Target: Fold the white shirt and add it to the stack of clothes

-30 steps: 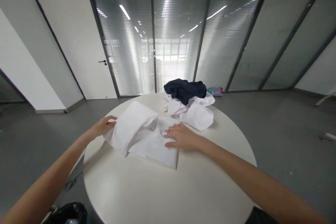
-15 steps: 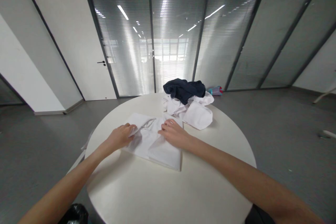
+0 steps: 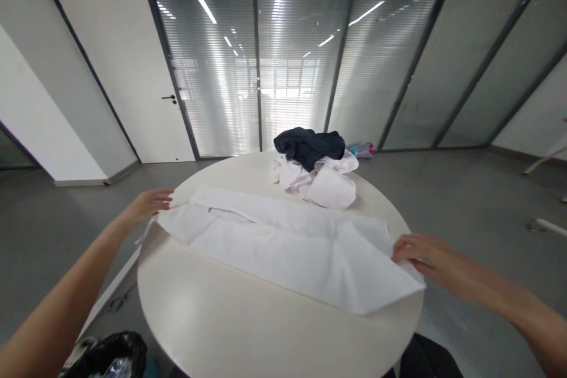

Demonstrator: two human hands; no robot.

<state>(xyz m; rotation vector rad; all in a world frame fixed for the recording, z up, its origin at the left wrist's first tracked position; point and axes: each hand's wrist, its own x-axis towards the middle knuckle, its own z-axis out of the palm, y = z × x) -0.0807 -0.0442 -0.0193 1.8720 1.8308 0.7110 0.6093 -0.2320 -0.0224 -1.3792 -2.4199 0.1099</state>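
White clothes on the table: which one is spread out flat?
The long white garment stretched across the table between the left hand and right hand. The other white clothes sit crumpled beyond it, under a dark garment.

Left hand (image 3: 148,203) and right hand (image 3: 427,258) far apart; arms outstretched
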